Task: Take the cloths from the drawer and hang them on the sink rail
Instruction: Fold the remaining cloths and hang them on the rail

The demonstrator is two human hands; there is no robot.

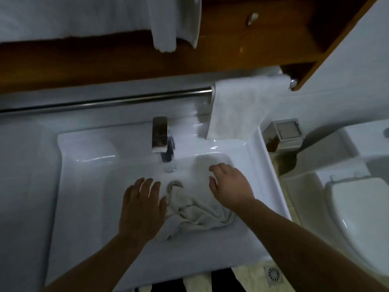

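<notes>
cloth (197, 213) crumpled in sink (242, 245), long axis L-R (no labels) | your L hand (142, 207) & R hand (229, 186) fingers spread, gripping nothing

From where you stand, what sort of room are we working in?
Most likely a bathroom: a white sink with a chrome faucet, a toilet at the right, and a towel on the rail.

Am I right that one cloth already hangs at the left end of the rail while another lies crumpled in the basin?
Not quite: the head view shows the hung cloth at the right end of the rail. The other cloth does lie crumpled in the basin.
</notes>
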